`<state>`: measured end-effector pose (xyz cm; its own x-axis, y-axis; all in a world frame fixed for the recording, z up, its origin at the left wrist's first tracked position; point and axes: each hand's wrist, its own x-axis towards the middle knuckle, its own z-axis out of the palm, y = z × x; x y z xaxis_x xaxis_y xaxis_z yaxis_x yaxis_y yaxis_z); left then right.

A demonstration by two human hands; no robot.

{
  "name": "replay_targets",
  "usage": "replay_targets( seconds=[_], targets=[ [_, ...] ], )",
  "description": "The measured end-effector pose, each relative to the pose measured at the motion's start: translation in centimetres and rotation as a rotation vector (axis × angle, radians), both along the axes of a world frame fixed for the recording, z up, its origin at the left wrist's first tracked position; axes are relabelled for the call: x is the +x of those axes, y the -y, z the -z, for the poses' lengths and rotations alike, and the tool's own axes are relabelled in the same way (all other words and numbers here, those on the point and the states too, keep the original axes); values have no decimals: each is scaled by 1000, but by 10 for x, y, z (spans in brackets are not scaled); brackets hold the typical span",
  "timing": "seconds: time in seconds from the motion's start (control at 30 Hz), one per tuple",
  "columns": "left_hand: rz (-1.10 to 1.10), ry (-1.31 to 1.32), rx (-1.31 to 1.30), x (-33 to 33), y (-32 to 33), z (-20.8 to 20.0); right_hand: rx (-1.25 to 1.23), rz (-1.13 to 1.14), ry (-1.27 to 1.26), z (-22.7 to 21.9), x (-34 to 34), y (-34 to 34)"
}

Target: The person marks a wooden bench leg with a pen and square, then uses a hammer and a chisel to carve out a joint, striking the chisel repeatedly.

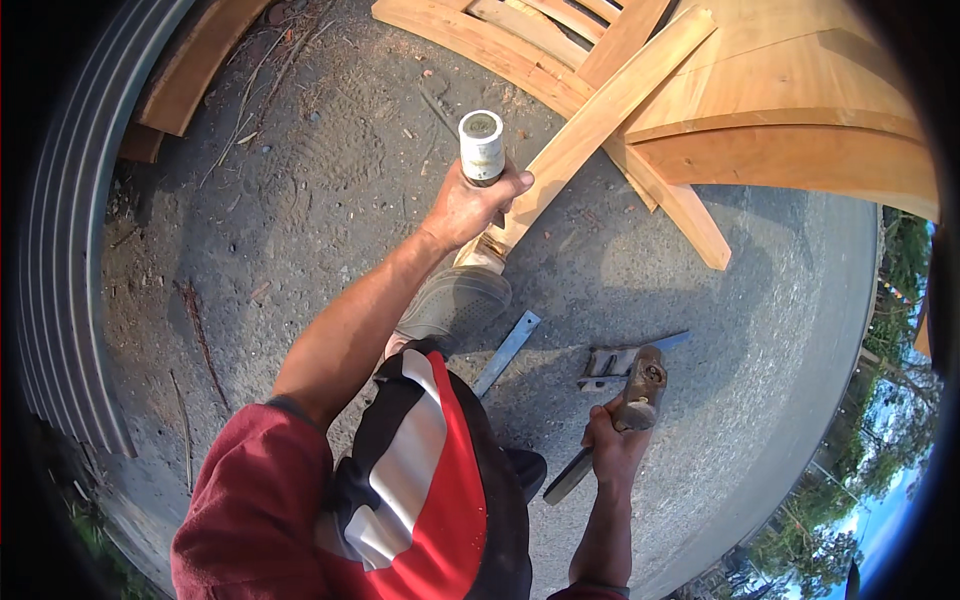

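Observation:
My left hand [466, 207] is closed around a chisel [482, 150], whose thick white handle with a dark top points up toward me. Most of its blade is hidden below my fist. Right under that hand is the near end of a long wooden board [575, 150], with a rough, dark notch [490, 243] cut into it. My shoe [455, 300] is against or on this end; which one I cannot tell. Over to the right, my right hand [615, 450] grips a hammer [642, 390], its metal head raised above the ground and apart from the chisel.
A handsaw [608, 367] lies on the gravelly ground beyond the hammer. Near my knee is a flat metal strip [507, 352]. Large wooden panels [790, 150] and a slatted frame [480, 38] fill the far right. Corrugated metal sheeting [70, 250] and planks [190, 80] border the left.

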<state>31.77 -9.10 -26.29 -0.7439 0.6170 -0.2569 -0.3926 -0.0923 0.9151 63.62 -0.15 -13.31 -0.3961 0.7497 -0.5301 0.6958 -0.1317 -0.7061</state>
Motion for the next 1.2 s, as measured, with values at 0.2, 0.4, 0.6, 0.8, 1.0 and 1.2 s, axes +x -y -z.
replay_targets(
  seconds=[0.2,0.4,0.6,0.8,1.0,1.2],
  targets=[
    [107,-199,-88,10,6,18,-3,53,-33,14,-3,7],
    [241,-49,-177,7,-2,15,67,-122,-67,20,4,-2],
    [119,-195,-124,18,-3,26,126,-224,-5,10,-8,-1],
    [128,-132,-168,20,-3,22,154,-267,-82,2,-21,-1],
    [68,-254,-124,23,10,31,132,-252,-53,-4,-27,2],
    [120,-390,24,40,19,56,221,-341,-8,-17,-32,-10]
  ],
)
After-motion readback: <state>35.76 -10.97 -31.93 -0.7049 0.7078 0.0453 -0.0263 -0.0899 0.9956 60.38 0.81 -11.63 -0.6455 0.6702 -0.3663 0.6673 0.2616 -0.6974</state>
